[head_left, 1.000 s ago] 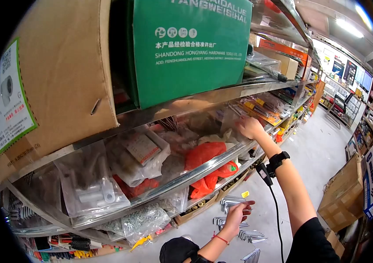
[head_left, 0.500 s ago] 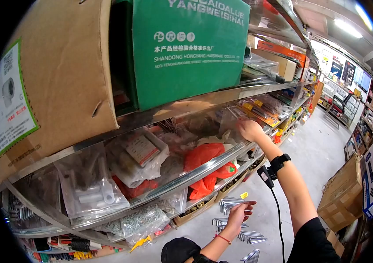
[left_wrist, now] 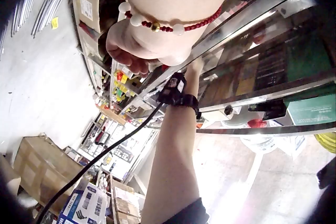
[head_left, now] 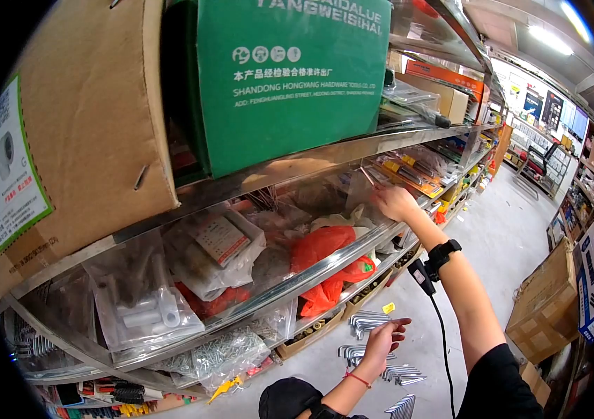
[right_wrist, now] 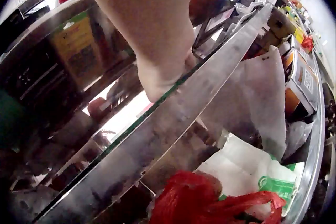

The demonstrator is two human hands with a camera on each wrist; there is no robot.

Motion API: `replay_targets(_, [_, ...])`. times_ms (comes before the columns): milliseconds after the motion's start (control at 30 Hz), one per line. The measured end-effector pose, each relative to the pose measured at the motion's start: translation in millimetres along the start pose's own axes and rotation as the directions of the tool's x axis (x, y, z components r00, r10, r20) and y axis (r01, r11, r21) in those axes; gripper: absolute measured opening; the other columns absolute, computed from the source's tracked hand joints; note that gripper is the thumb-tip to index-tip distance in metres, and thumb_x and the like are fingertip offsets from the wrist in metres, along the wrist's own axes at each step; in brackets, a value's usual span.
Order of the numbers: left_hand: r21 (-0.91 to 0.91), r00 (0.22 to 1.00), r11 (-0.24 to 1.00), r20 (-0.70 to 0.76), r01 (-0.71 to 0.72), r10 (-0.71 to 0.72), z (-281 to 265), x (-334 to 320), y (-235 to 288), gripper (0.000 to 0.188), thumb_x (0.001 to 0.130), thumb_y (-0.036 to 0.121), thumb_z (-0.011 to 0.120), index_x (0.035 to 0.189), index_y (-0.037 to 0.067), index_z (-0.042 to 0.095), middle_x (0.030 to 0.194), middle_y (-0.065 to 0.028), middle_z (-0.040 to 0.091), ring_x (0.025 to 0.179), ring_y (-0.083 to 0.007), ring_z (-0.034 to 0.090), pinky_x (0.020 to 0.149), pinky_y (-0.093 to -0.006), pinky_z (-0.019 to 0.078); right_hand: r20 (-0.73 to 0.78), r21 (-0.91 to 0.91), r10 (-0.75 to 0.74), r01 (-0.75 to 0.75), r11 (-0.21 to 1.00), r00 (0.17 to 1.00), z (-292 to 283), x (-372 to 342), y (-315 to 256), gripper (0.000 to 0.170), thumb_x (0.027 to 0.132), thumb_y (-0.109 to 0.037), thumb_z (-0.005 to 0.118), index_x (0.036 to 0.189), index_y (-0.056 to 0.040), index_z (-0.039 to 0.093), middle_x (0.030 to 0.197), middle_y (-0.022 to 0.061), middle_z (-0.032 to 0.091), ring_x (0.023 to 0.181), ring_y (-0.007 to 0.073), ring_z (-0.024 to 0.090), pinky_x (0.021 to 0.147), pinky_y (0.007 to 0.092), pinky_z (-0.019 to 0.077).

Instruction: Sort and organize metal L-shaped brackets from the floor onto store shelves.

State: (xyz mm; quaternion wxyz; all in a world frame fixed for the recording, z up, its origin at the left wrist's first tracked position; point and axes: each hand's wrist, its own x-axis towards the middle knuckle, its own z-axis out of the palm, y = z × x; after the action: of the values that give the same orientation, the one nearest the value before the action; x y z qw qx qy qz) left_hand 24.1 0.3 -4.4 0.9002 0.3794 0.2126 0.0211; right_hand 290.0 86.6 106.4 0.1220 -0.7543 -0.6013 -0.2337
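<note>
My right hand (head_left: 396, 204) reaches into the middle shelf beside a clear divider (right_wrist: 184, 98), with its fingers bent. A thin, reddish, stick-like thing (head_left: 367, 176) shows at its fingertips; whether they pinch it cannot be told. In the right wrist view the hand (right_wrist: 163, 74) is behind the divider, fingertips hidden. A red plastic bag (head_left: 321, 255) lies left of that hand. Lower down, my left hand (head_left: 382, 343) hangs in front of the shelf, loosely curled and holding nothing; the left wrist view shows this hand (left_wrist: 131, 48) beneath a red beaded bracelet.
A green box (head_left: 290, 84) and a cardboard box (head_left: 87, 126) stand on the shelf above. Clear bags (head_left: 147, 300) fill the left of the middle shelf. Bent metal keys (head_left: 402, 375) lie on the floor. Another carton (head_left: 545, 307) stands across the aisle.
The thin stick-like thing shows more clearly at my right fingertips, and that hand has turned slightly. The head view has shifted a little, moving the boxes left. My left hand hangs much as before.
</note>
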Motion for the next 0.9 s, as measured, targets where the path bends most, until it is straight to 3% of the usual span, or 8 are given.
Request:
replay_targets(233, [0.016,1.0,1.0,0.025,-0.009,0.009,0.0,-1.8,2.3,0.027,0.082,0.016,0.036,0.094,0.011,0.06,0.074,0.0073,0.049,0.066,-0.002,0.047,0.054,-0.0147,0.0328,-0.191,0.242,0.202,-0.153,0.958,0.961,6.3,8.3,1.7,0.015,0.06,-0.008,0.051,0.07,-0.0066,0.063,0.07,0.0155,0.057,0.068,0.0326,0.055,0.064,0.0375,0.0452])
replay_targets(333, [0.026,1.0,1.0,0.027,-0.01,0.009,-1.0,-1.0,1.8,0.026,0.082,0.017,0.037,0.093,0.011,0.06,0.074,0.0075,0.049,0.066,-0.0019,0.047,0.054,-0.0148,0.0329,-0.241,0.211,0.227,-0.177,0.961,0.944,16.3,11.7,7.1,0.016,0.058,-0.005,0.049,0.069,-0.0039,0.061,0.07,0.0143,0.058,0.067,0.0289,0.057,0.061,0.0336,0.0449])
replay_targets(533, [0.005,1.0,1.0,0.012,-0.004,0.004,0.3,-2.1,3.1,0.025,0.078,0.017,0.039,0.088,0.015,0.062,0.073,0.0068,0.05,0.064,-0.0032,0.044,0.058,-0.0177,0.0306,-0.284,0.207,0.272,-0.219,0.954,0.919,24.6,14.7,8.1,0.017,0.056,-0.004,0.05,0.068,-0.0026,0.061,0.064,0.0134,0.058,0.06,0.0271,0.057,0.057,0.0317,0.0451])
replay_targets(733, [0.019,1.0,1.0,0.012,-0.005,0.005,1.3,0.6,1.0,0.026,0.077,0.016,0.038,0.088,0.014,0.062,0.073,0.0066,0.05,0.064,-0.0035,0.045,0.058,-0.0182,0.0311,-0.354,0.391,0.446,-0.303,0.869,0.822,20.1,14.0,-8.1,0.014,0.054,-0.002,0.053,0.067,-0.0016,0.06,0.062,0.0118,0.059,0.055,0.0213,0.057,0.051,0.0283,0.0441])
replay_targets(900, [0.007,1.0,1.0,0.012,-0.006,0.006,-0.5,1.6,-0.7,0.026,0.077,0.016,0.038,0.088,0.014,0.062,0.073,0.0066,0.05,0.064,-0.0035,0.045,0.057,-0.0182,0.0312,-0.327,0.377,0.418,-0.289,0.88,0.847,27.9,15.8,2.7,0.014,0.055,-0.003,0.054,0.068,-0.0013,0.06,0.062,0.0112,0.059,0.056,0.0208,0.058,0.051,0.0282,0.0443])
